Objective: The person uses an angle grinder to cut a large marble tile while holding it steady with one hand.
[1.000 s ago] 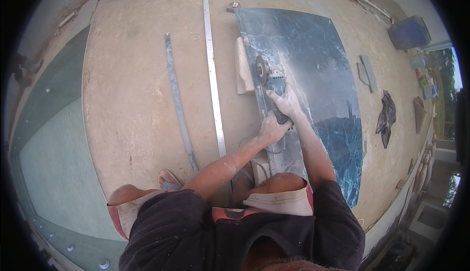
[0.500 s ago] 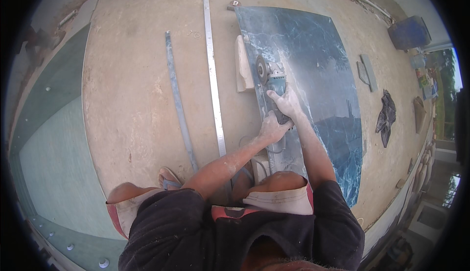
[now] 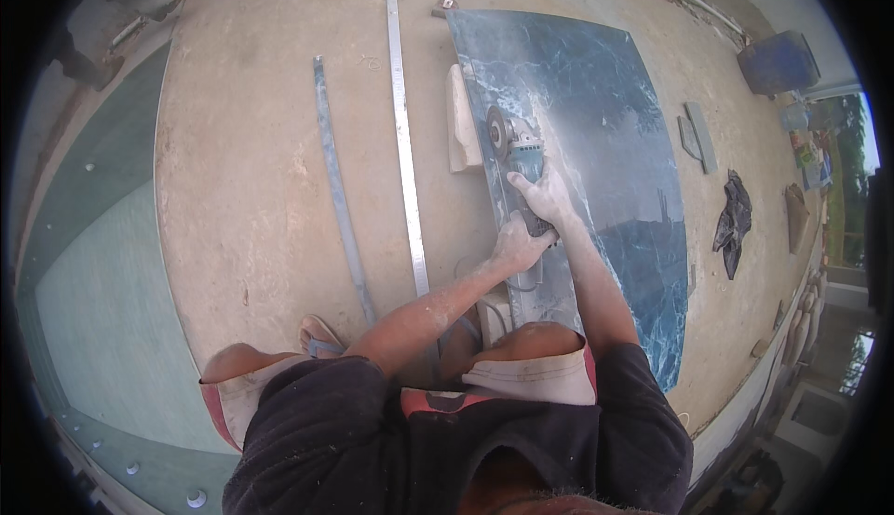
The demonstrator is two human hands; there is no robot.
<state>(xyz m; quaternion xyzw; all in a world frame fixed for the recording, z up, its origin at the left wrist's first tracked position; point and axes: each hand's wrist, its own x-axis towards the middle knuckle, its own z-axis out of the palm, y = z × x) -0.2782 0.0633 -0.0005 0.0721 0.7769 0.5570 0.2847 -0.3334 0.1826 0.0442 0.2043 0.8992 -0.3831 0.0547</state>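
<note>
A large dark blue-green marble slab (image 3: 596, 124) lies flat on a dusty concrete floor (image 3: 261, 170). An angle grinder (image 3: 514, 142) sits on the slab near its left edge, with its disc (image 3: 498, 130) against the stone. My right hand (image 3: 545, 196) grips the front of the grinder's body. My left hand (image 3: 517, 243) grips its rear handle just behind. Pale dust coats both hands, my forearms and the strip of slab along the cut. A whitish block (image 3: 462, 131) lies beside the slab's left edge, close to the disc.
Two long metal straightedges (image 3: 402, 124) (image 3: 340, 189) lie on the floor left of the slab. A dark rag (image 3: 731, 222) and two small stone offcuts (image 3: 697, 135) lie to the right. A blue container (image 3: 778, 63) stands far right. My sandalled foot (image 3: 321, 338) is below.
The grinder and both hands sit almost where they were, with only a slight shift along the slab's left edge.
</note>
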